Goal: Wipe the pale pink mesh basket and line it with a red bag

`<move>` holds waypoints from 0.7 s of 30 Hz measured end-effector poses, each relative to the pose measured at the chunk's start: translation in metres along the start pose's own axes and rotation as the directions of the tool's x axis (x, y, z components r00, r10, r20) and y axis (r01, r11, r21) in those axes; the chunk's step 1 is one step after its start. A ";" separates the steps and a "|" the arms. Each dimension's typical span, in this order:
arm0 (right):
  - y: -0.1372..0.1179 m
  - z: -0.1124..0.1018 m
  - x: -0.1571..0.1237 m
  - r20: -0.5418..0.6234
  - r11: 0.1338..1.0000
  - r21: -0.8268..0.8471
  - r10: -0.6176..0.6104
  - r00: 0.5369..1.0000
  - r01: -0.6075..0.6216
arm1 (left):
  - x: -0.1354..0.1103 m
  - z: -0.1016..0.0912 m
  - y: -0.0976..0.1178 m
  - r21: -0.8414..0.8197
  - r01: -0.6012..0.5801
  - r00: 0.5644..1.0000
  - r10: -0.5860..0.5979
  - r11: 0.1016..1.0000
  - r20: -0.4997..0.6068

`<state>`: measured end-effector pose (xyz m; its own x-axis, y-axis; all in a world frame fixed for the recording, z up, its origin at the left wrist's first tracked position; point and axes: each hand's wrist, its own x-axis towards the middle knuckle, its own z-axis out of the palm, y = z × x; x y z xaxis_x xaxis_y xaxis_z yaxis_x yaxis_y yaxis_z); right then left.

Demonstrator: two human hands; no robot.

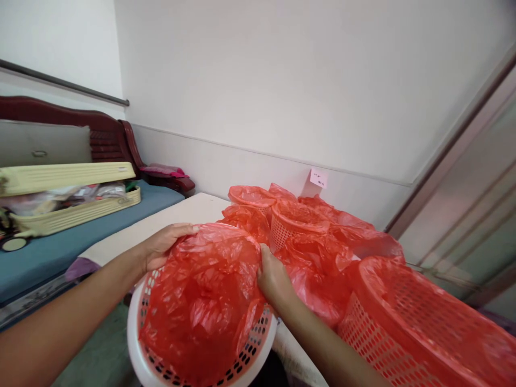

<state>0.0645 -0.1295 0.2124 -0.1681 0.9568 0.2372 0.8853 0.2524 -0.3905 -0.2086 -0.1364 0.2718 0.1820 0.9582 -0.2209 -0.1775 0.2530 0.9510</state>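
Below me a white perforated basket (136, 328) holds a crumpled, see-through red plastic bag (201, 301) that spreads over its inside. At the far left of the rim, my left hand (169, 244) is closed on the bag's edge, with some fingers hidden. On the right side, my right hand (274, 277) pinches the bag's edge in a closed fist. The bag is bunched between both hands and covers the far rim. The basket's holes show along its left, near and right sides.
Several baskets covered with red bags, including a large one (387, 333), crowd the pale table (201, 204) on the right. A pink note (318, 178) is on the wall behind. To the left, an open yellow suitcase (76, 212) lies on a blue-covered wooden seat.
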 end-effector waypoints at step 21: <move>-0.012 0.004 0.000 0.044 0.991 -0.130 -0.027 0.999 0.032 | 0.053 -0.024 0.044 0.574 0.067 0.981 0.050 0.816 -0.186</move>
<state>0.0522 -0.1315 0.2132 -0.2107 0.9551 0.2083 0.9284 0.2622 -0.2633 -0.2298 -0.0714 0.2968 -0.0099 0.9779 -0.2090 0.4223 0.1936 0.8856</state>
